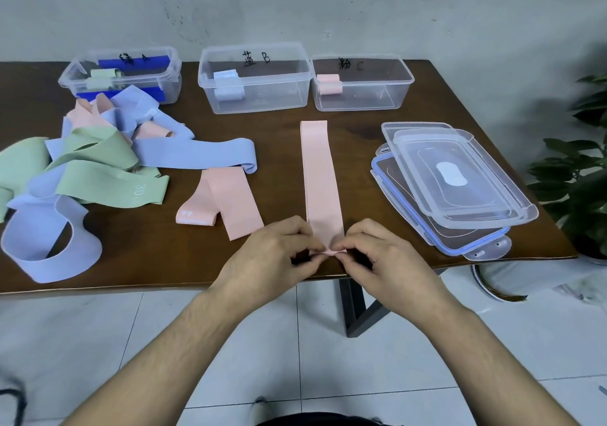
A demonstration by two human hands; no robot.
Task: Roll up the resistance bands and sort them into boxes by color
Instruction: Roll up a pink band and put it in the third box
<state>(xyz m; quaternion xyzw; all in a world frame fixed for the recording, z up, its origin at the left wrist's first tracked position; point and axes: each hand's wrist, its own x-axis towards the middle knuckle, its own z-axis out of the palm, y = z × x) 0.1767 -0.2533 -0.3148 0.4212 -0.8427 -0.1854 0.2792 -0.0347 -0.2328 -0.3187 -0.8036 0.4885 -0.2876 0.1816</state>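
A long pink band [320, 176] lies flat on the brown table [361, 130], running from the middle toward the front edge. My left hand [276, 251] and my right hand [377, 258] both pinch its near end, where a small fold or first turn is curled. Three clear boxes stand at the back: the left box [120, 74] holds rolled green bands, the middle box [256, 79] holds a rolled blue band, and the right box [361, 82] holds a rolled pink band.
A loose heap of green, blue and pink bands [92, 159] covers the table's left side. A folded pink band [223, 202] lies just left of my hands. Stacked clear lids [453, 182] sit at the right. A potted plant [581, 163] stands beyond the table's right edge.
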